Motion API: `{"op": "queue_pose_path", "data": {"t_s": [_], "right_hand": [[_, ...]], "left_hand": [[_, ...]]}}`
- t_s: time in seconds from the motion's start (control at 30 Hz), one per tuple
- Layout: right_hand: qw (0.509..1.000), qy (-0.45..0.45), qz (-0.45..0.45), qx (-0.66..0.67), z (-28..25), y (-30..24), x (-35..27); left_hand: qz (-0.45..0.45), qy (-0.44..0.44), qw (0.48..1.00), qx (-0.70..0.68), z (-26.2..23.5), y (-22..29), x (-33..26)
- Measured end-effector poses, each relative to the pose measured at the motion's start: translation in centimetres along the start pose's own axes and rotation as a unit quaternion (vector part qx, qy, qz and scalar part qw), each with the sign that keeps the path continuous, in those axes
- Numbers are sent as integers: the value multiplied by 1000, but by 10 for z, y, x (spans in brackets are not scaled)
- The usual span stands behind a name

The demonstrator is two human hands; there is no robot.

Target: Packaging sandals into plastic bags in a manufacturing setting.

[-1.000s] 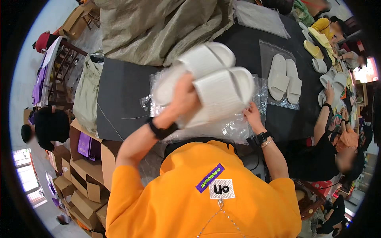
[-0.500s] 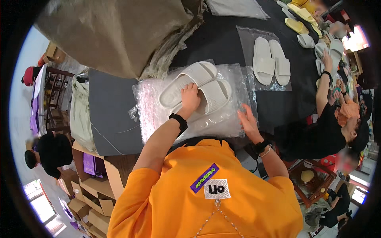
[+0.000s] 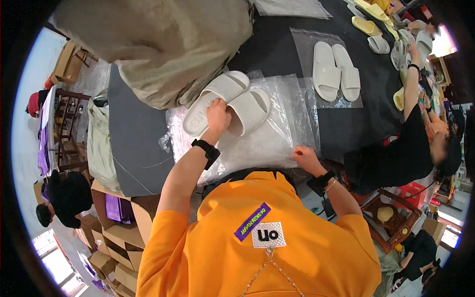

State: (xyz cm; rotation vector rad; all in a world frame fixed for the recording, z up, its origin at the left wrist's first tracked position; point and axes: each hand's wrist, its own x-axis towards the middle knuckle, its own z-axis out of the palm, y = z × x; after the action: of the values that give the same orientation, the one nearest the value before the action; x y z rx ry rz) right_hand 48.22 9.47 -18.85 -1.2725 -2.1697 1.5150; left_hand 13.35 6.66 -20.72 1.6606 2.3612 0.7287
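Observation:
A pair of off-white slide slippers [image 3: 249, 112] lies tilted over a stack of clear plastic bags [image 3: 277, 136] in front of me. My left hand [image 3: 217, 118] grips the pair between the two slippers, its fingers curled over the inner edges. At the near right corner of the stack, my right hand [image 3: 306, 160] is closed, its fingertips pinched at the edge of a bag. A second pair of off-white slides [image 3: 327, 74] rests on a clear bag farther right on the dark tabletop.
A large grey-brown sack [image 3: 163, 44] covers the far left of the table. Yellow slides [image 3: 366, 25] and more pale ones lie at the far right, where a co-worker in black [image 3: 396, 158] reaches in. Opened cardboard boxes [image 3: 121, 237] stand at the lower left.
My left hand has shifted left and slightly away with the slippers, baring more of the bag stack. My right hand has come down to the stack's near edge, its fingers closing.

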Motion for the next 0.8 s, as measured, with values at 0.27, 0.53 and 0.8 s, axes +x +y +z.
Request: {"op": "queue_pose_path", "data": {"t_s": [0.27,0.53,0.8], "right_hand": [[970,61,89,217,5,20,16],[953,46,152,257,3,28,7],[980,29,129,146,-1,43,11]], "left_hand": [[129,-158,979,-13,23,103,-29],[127,-131,983,-14,-19,0,-68],[-121,-19,992,14,-118,-144,-146]]}}
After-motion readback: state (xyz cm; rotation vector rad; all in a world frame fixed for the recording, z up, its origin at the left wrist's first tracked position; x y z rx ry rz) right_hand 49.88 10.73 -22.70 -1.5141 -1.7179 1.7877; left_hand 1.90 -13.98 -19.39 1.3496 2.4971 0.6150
